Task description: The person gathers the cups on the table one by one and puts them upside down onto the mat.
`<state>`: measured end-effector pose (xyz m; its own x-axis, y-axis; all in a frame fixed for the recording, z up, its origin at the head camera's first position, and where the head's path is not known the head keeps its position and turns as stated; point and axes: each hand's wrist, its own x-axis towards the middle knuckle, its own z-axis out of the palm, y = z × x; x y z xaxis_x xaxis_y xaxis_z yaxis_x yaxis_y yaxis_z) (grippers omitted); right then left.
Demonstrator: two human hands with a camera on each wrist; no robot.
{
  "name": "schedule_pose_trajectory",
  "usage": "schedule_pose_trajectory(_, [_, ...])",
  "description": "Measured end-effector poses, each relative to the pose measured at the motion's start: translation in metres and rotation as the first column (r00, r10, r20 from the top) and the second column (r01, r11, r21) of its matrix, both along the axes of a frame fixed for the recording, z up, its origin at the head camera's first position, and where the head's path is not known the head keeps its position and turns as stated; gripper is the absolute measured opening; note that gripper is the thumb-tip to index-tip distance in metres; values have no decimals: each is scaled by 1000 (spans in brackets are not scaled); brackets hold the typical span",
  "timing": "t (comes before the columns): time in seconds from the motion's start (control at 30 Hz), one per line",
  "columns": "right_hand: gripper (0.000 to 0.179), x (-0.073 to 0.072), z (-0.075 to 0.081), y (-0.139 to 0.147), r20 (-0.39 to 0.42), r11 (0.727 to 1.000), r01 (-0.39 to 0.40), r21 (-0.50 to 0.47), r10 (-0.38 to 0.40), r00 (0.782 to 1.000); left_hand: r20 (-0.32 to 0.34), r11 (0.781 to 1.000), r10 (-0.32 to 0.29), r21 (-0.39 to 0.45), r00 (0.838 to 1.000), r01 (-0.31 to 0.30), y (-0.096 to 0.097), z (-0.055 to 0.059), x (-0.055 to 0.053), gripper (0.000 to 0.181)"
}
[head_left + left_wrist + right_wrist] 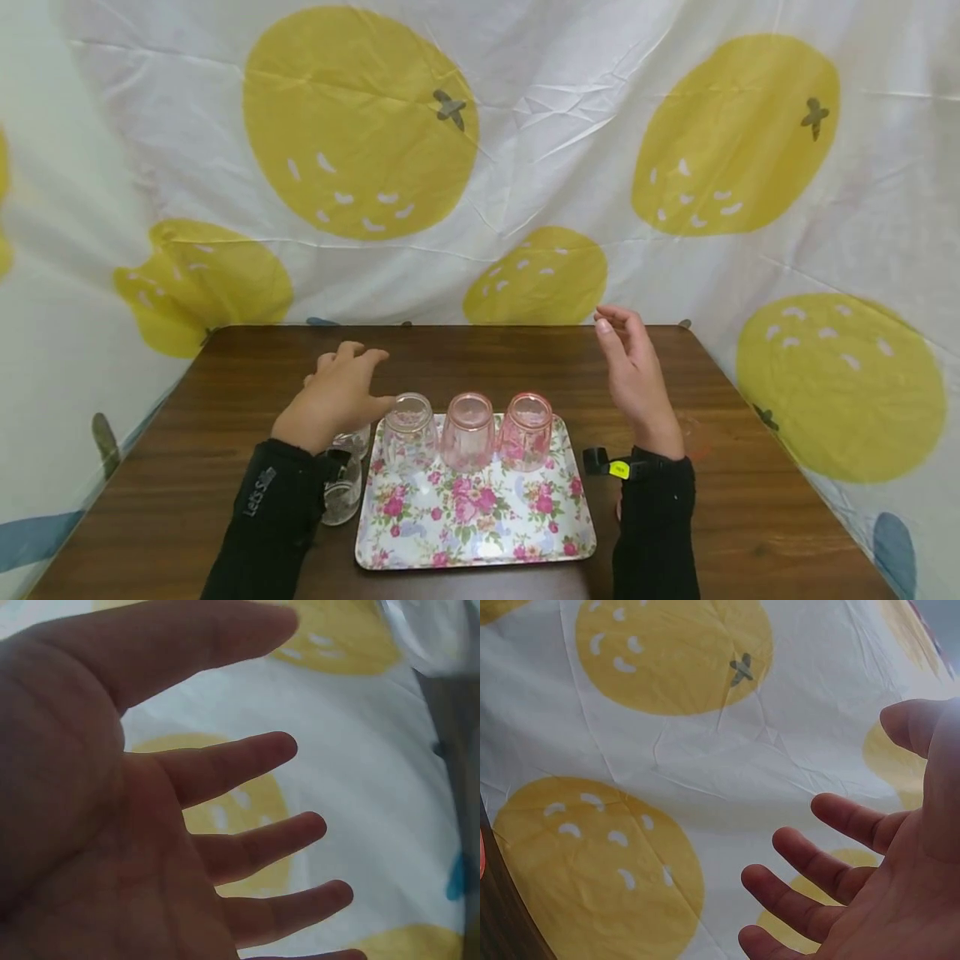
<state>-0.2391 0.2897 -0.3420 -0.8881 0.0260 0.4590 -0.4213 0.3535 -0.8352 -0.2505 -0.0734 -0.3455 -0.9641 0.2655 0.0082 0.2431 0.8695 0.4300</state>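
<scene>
Three glasses stand in a row along the back of a floral tray (412,521), narrower ends up: a clear glass (411,433) at left, a pale pink glass (469,433) in the middle and a deeper pink glass (527,433) at right. My left hand (330,396) is raised just left of the clear glass, fingers spread and thumb near its top; its palm is bare in the left wrist view. Farther right, my right hand (636,379) is held up beyond the tray's edge, fingers loosely extended and holding nothing.
More clear glassware (342,492) sits left of the tray, partly hidden by my left wrist. The brown wooden table (750,517) runs back to a white curtain (540,108) with yellow fruit prints. Dark straps with small devices circle both wrists.
</scene>
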Motion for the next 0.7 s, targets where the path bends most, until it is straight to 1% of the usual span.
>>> schedule_pose_trajectory(0.1, [48, -1, 1, 0, -5, 1000, 2, 4, -2, 1000, 60, 1000, 30, 7, 998, -30, -9, -9, 0, 75])
schedule_pose_trajectory(0.2, [48, -1, 2, 1, -8, 1000, 4, 8, -4, 1000, 111, 999, 47, 12, 993, -48, -14, -20, 0, 78])
schedule_pose_trajectory(0.37, [47, -3, -1, 1, -8, 1000, 5, 25, -5, 1000, 182, 998, 54, 29, 982, -61, -20, -35, -2, 74])
schedule_pose_trajectory(0.53, [46, -4, -3, 0, 3, 999, 10, 38, -10, 1000, 193, 997, 51, 40, 980, -60, -24, -46, -3, 66])
schedule_pose_trajectory(0.7, [46, -4, -3, -1, 5, 999, 13, 43, -13, 1000, 186, 996, 62, 48, 981, -72, -27, -50, -5, 60])
